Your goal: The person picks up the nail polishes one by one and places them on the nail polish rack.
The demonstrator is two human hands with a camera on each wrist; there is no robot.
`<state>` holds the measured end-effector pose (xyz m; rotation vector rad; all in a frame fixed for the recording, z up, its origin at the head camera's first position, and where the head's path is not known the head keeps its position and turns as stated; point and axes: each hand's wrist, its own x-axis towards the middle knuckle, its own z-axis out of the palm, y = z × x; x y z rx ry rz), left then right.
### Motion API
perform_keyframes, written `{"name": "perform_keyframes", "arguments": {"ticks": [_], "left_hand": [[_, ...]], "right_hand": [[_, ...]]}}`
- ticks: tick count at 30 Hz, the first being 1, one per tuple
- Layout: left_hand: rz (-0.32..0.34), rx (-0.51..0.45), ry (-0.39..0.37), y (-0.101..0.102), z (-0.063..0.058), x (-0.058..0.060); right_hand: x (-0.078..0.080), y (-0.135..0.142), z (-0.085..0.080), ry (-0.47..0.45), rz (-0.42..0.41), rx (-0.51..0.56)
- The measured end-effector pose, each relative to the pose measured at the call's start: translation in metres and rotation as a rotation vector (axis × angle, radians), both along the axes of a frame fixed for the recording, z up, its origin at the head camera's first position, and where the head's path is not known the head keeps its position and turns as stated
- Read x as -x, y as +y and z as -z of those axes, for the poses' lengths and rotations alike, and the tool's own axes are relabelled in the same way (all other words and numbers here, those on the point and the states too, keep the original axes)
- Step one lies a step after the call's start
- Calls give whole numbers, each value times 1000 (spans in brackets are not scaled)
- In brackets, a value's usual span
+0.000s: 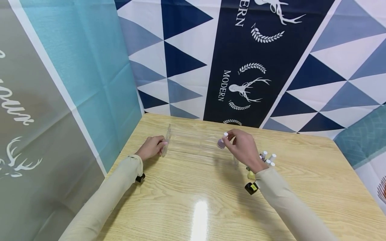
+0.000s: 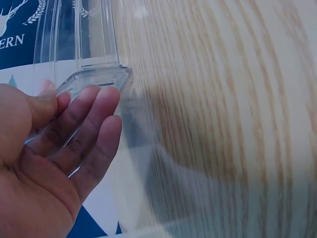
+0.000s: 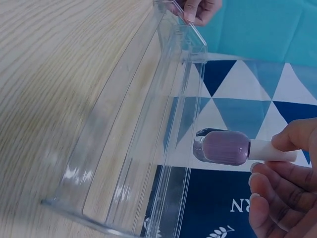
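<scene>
A clear plastic tiered rack (image 1: 167, 140) stands on the table, its long shelves running left to right. My left hand (image 1: 152, 147) pinches the edge of its left end panel between thumb and index finger; the other fingers are loosely bent in the left wrist view. My right hand (image 1: 245, 147) holds a nail polish bottle (image 3: 225, 148) by its white cap, between thumb and fingers. The bottle has mauve polish in clear glass and lies sideways in the right wrist view, beside the rack's upper shelves. From the head view it overlaps the rack's right part.
Several more nail polish bottles (image 1: 267, 160) with white caps stand right of the rack, partly hidden by my right wrist. A yellow bottle (image 1: 251, 174) is nearer to me. Patterned cloth (image 1: 187, 60) hangs behind the wooden table (image 1: 169, 207) and along its left side.
</scene>
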<state>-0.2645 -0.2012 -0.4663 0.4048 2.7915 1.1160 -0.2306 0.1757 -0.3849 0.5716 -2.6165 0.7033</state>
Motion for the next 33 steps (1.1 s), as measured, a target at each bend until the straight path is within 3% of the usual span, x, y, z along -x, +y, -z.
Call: {"name": "perform_keyframes", "arguments": {"ticks": [15,33], "left_hand": [[48,30,39,2,1,-2],[45,22,2,0,-2,-2]], "right_hand": [[14,-26,7,-1,-35,33],[28,-59,4,-43,-53,1]]}}
